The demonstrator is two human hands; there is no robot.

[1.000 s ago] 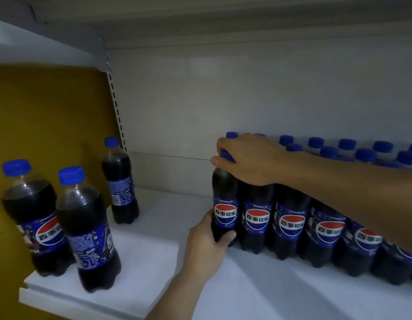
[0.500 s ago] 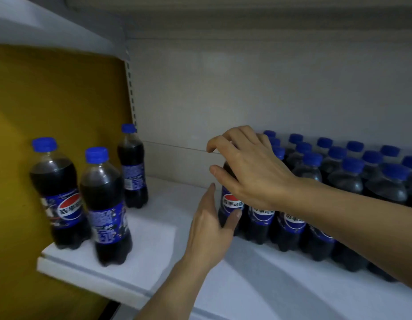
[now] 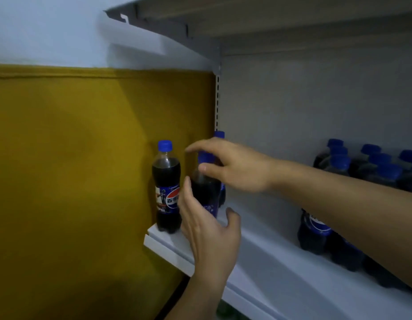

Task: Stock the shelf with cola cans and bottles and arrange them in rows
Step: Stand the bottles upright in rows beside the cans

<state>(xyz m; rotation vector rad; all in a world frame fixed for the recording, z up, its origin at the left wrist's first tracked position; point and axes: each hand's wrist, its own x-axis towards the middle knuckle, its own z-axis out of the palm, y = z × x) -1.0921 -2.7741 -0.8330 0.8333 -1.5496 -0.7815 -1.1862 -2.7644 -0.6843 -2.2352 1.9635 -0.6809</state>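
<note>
Left hand [image 3: 207, 227] spread beside the dark plastic cola bottle [image 3: 204, 192] on the white shelf [image 3: 269, 262]; right hand [image 3: 235, 167] splayed at its blue cap [image 3: 206, 157]

My right hand [image 3: 235, 167] comes in from the right on an outstretched forearm, palm down, fingers spread and loosely extended, thumb apart below them. My left hand [image 3: 207, 229] rises from below, back toward me, fingers straight, thumb splayed right.

On the far-left bottle [image 3: 166, 188] I'm reading a blue label: Pepsi globe, the character 百 on it, "SI" underneath. The front right bottle [image 3: 312, 229] shows part of a globe, with no lettering I can read.
</note>
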